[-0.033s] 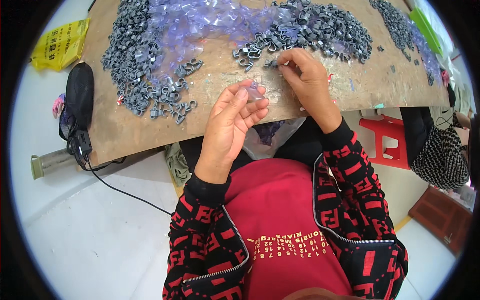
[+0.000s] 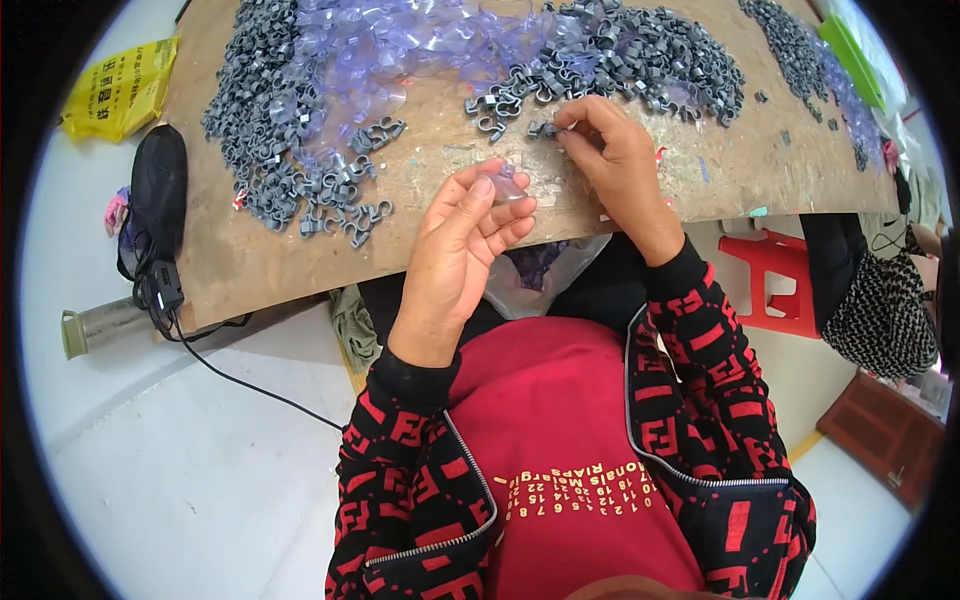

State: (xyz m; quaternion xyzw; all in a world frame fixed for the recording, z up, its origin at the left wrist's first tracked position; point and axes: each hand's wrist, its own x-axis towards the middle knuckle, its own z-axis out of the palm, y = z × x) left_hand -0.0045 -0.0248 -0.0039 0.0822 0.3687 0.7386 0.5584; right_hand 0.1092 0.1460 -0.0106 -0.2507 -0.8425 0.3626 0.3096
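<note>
Between the thumb and fingers of my left hand (image 2: 462, 230) is a clear, violet-tinted suction cup (image 2: 509, 188), its knob toward the far side. Farther off to the right, the thumb and forefinger of my right hand (image 2: 612, 155) pinch a small grey plastic clip (image 2: 543, 130) low over the wooden table (image 2: 430, 240). That clip is partly hidden by the fingertips. Just beyond it lies a heap of grey hooked clips (image 2: 640, 60). A broad pile of clear violet suction cups (image 2: 400, 40) spreads across the far middle, and more grey clips (image 2: 265, 130) are heaped at the left.
A black pouch (image 2: 160, 190) and a cable (image 2: 250, 385) are at the table's left edge, near a yellow bag (image 2: 122, 90). A plastic bag (image 2: 535, 290) hangs below the front edge. A red stool (image 2: 770, 280) stands at the right. A green tray (image 2: 852, 60) is far right.
</note>
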